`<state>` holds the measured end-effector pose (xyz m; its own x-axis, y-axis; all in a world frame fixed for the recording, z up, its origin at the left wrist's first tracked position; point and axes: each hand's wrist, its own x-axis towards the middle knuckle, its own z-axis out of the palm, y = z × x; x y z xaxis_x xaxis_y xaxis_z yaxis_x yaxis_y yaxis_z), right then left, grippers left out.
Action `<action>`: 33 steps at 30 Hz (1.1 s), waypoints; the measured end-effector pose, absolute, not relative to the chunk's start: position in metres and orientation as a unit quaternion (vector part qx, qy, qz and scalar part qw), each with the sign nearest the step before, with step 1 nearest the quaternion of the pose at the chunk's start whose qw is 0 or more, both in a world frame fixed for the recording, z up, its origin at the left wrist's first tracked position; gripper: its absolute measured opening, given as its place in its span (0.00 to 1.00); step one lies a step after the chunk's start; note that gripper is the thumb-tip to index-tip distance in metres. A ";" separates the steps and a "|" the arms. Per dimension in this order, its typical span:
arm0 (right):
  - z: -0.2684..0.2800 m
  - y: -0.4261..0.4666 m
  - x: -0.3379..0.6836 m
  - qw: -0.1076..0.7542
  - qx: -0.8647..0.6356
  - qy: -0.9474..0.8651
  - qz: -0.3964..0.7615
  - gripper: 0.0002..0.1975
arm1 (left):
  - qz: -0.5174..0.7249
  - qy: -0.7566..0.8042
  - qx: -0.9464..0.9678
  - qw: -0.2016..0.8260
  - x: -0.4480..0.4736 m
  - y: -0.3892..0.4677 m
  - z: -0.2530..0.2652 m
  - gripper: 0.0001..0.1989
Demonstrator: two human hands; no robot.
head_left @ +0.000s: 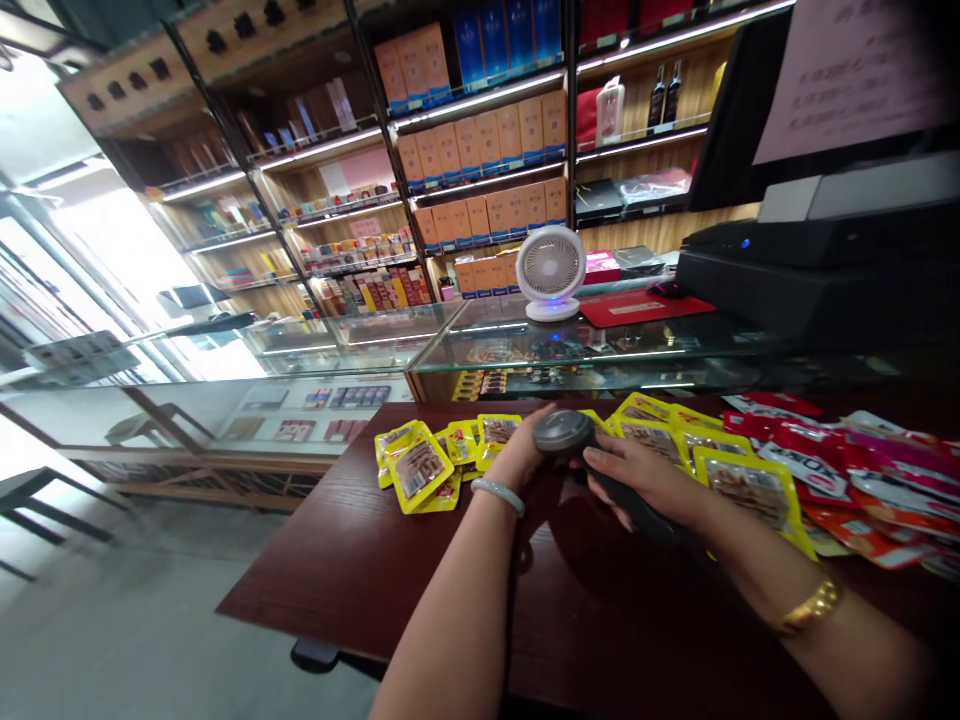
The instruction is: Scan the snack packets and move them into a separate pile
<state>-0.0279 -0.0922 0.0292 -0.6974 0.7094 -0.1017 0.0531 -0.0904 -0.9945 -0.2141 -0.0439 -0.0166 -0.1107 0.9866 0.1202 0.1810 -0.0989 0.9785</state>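
Observation:
My right hand (637, 470) is wrapped around the handle of a dark barcode scanner (564, 430), its rounded head pointing left over the table. My left hand (526, 445) reaches forward beside the scanner head, which hides most of its fingers; whether it holds anything cannot be made out. Just left of that hand lie yellow-edged snack packets (421, 468) with brown contents, in a loose overlapping pile. More yellow packets (746, 490) spread behind and right of my right hand. Red and white packets (810, 455) are heaped farther right.
The dark wooden table (330, 560) ends at the left above a grey floor. Behind it stands a glass display counter (450, 345) with a white fan (551, 270) and a red mat (637, 308). A dark monitor (727, 120) rises at right; stocked shelves (480, 170) line the back.

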 end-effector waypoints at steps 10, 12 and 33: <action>0.026 -0.093 -0.028 0.243 -0.303 -0.620 0.682 0.24 | 0.167 0.839 0.518 -0.016 -0.272 -0.065 0.017 0.41; 0.023 -0.092 -0.028 0.243 -0.306 -0.620 0.681 0.23 | 0.112 0.860 0.497 -0.010 -0.277 -0.067 0.015 0.48; 0.022 -0.075 -0.019 0.326 -0.316 -0.573 0.682 0.22 | 0.118 0.801 0.586 0.029 -0.260 -0.062 0.020 0.19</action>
